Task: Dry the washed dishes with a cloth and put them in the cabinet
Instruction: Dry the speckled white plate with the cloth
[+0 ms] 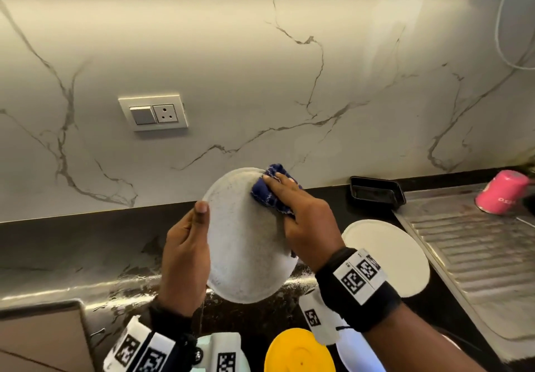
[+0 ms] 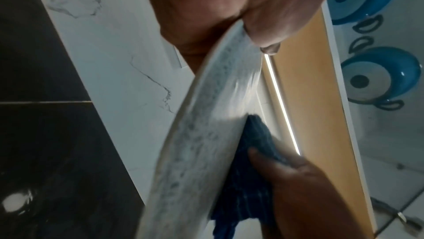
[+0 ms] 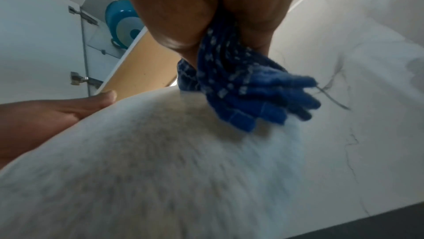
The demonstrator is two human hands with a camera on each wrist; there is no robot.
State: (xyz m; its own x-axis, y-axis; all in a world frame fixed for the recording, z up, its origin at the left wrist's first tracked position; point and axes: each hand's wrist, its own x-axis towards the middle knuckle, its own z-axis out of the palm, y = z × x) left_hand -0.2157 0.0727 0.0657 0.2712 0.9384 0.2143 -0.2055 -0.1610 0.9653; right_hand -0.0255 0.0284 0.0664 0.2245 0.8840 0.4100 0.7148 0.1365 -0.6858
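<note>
Your left grip (image 1: 185,251) has the speckled plate (image 1: 246,238) by its left edge: the thumb lies over the rim on the near face and, in the left wrist view, the palm backs the far side. The plate is tilted up on edge, held in the air above the dark table (image 1: 72,244), not resting on anything. Move across and your right grip (image 1: 307,224) is curled round a bunched blue cloth (image 1: 270,190), pressing it flat against the upper right part of the plate's face, close to the top rim.

So you are in the drying step, and by my reading partway through this plate: the cloth sits only at one corner of the face, and the back is out of view, so I cannot say whether it is dry.

For the next move, I would sweep the cloth across and down the rest of the face, then turn the plate in your left grip to reach the back and rim. Hold the pinch firm, since a damp plate on edge can slip.

Further right, a white plate (image 1: 388,255) lies flat on the table, and a pink cup (image 1: 502,196) rests on the metal draining board (image 1: 474,244). A yellow dish (image 1: 298,351) sits near the bottom edge. These look likely to be waiting their turn. The cabinet shows only in the wrist views, overhead, its door open.
</note>
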